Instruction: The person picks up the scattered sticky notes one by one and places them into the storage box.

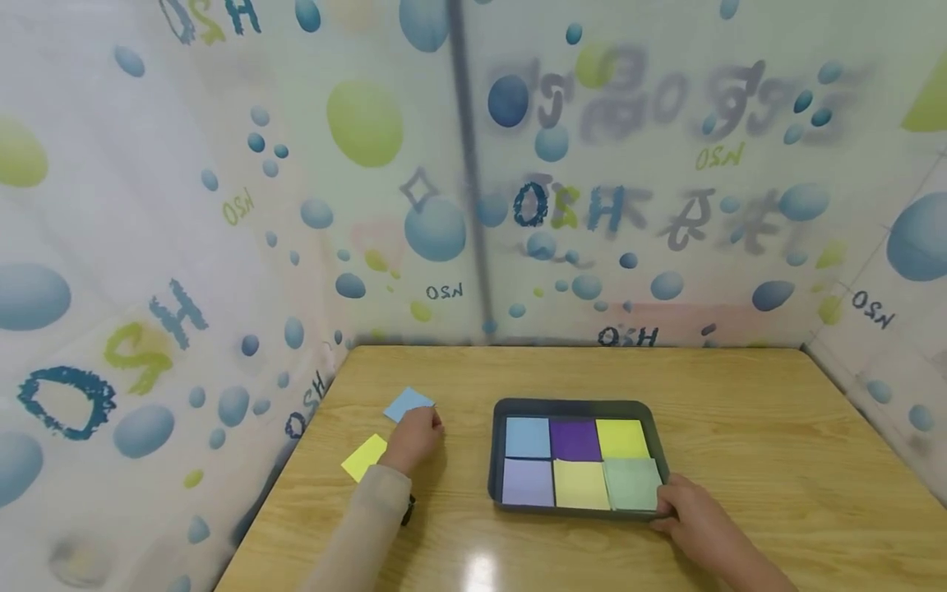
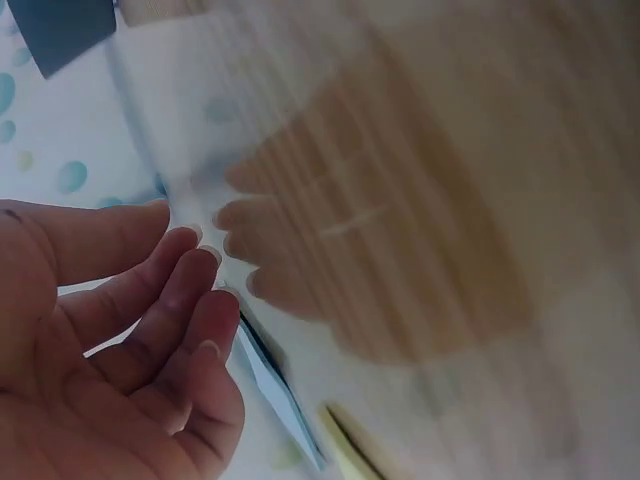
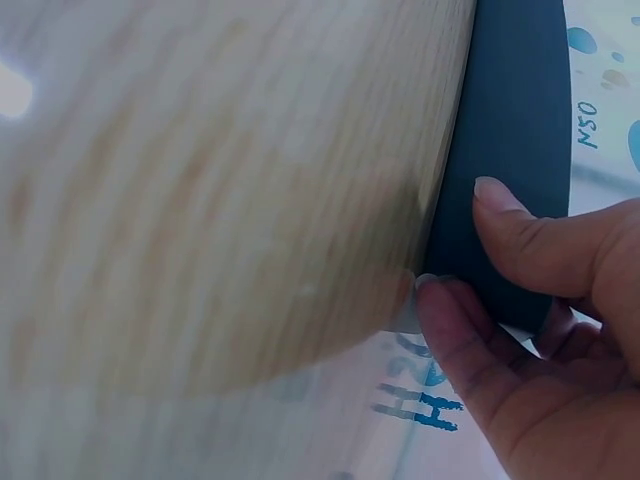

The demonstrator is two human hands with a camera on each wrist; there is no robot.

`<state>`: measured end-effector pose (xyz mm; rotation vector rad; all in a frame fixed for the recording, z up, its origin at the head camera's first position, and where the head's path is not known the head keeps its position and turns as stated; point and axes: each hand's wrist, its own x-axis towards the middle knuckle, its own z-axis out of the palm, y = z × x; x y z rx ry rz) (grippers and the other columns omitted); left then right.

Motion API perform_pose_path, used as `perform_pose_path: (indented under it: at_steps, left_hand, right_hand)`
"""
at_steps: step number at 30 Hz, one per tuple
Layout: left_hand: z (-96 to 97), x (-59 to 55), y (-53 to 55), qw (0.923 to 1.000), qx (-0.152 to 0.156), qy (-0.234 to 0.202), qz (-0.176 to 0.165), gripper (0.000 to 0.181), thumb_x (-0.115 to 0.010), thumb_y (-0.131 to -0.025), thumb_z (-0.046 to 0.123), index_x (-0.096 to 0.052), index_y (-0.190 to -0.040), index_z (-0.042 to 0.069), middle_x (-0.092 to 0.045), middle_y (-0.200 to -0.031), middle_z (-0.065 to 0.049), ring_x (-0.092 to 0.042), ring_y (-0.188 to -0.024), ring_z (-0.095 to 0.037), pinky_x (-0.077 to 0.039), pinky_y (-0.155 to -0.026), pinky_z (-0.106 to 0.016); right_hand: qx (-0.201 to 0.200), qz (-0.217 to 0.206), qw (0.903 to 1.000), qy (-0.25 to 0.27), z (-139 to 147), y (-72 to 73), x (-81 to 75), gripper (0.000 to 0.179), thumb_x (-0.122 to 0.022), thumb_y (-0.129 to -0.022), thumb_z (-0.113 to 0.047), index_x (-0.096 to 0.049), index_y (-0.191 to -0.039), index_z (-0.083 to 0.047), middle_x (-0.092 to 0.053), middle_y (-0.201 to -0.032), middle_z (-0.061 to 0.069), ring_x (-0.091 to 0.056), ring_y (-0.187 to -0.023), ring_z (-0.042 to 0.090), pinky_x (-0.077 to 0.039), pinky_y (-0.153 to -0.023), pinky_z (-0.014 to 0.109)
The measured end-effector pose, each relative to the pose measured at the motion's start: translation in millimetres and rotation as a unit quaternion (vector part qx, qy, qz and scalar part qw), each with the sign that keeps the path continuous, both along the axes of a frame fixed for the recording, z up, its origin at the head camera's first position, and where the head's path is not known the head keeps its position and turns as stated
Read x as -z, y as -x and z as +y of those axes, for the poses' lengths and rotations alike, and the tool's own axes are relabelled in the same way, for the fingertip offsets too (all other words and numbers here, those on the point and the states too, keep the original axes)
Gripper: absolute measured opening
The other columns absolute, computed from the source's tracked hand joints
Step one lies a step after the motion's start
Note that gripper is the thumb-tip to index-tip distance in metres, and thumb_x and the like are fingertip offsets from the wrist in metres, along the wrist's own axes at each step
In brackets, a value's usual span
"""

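Note:
A dark grey tray (image 1: pixel 577 408) holds two rows of square paper notes. Light blue (image 1: pixel 528 437), purple (image 1: pixel 575 441) and bright yellow (image 1: pixel 623 439) lie in the back row; lavender (image 1: pixel 528 483), pale yellow (image 1: pixel 581 485) and pale green (image 1: pixel 632 484) in front. My right hand (image 1: pixel 694 520) grips the tray's front right corner, thumb on its outer wall (image 3: pixel 515 130). My left hand (image 1: pixel 414 440) is low over the table beside a loose blue note (image 1: pixel 406 403), covering part of it. Its fingers (image 2: pixel 180 285) are loosely curled, with no note visible between them.
A loose yellow note (image 1: pixel 363 457) lies on the wooden table (image 1: pixel 777 427) left of my left hand. Patterned sheets (image 1: pixel 629 164) with blue and green dots rise behind the table and along both sides.

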<state>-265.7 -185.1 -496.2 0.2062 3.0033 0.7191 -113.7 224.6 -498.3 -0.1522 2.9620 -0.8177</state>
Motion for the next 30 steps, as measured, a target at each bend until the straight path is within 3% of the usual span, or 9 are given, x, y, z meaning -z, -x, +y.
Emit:
perform_pose_path:
  at_steps: [8, 19, 23, 30]
  left_hand:
    - [-19.5, -1.4, 6.6, 0.9992, -0.037, 0.005, -0.011, 0.015, -0.060, -0.099, 0.012, -0.069, -0.103, 0.000, -0.069, -0.097, -0.011, -0.059, -0.080, -0.019, -0.052, -0.070, -0.037]
    - [-32.0, -3.0, 11.6, 0.9984, -0.057, 0.007, 0.002, 0.019, -0.061, -0.095, 0.012, -0.070, -0.102, -0.003, -0.069, -0.102, -0.016, -0.061, -0.084, -0.024, -0.053, -0.071, -0.039]
    - [-35.6, -4.2, 15.0, 0.9974, -0.072, 0.003, 0.001, 0.023, -0.061, -0.096, 0.014, -0.068, -0.109, -0.004, -0.065, -0.108, -0.019, -0.062, -0.090, -0.028, -0.054, -0.075, -0.043]
    - [-39.1, -6.8, 18.3, 0.9935, -0.102, 0.045, 0.021, 0.036, -0.068, -0.095, 0.021, -0.063, -0.123, -0.001, -0.058, -0.120, -0.026, -0.057, -0.107, -0.043, -0.052, -0.083, -0.057]
  right_hand:
    - [0.005, -0.009, 0.9999, -0.007, 0.2, 1.4, -2.6, 0.031, -0.082, -0.079, -0.005, -0.056, -0.067, -0.015, -0.046, -0.076, -0.001, -0.043, -0.072, 0.013, -0.037, -0.062, 0.022]
    - [-0.001, -0.001, 1.0000, -0.007, 1.9, 1.0, 2.0, 0.031, -0.083, -0.078, -0.006, -0.055, -0.067, -0.015, -0.045, -0.075, -0.002, -0.043, -0.071, 0.013, -0.037, -0.062, 0.023]
    - [-0.001, -0.005, 1.0000, -0.004, 1.4, 1.3, 2.3, 0.031, -0.083, -0.078, -0.006, -0.056, -0.067, -0.015, -0.045, -0.075, -0.002, -0.043, -0.071, 0.013, -0.037, -0.062, 0.023]
    - [-0.001, -0.009, 1.0000, -0.005, 0.2, 1.5, 1.0, 0.030, -0.083, -0.078, -0.005, -0.056, -0.067, -0.014, -0.046, -0.075, -0.001, -0.043, -0.071, 0.014, -0.037, -0.062, 0.023]
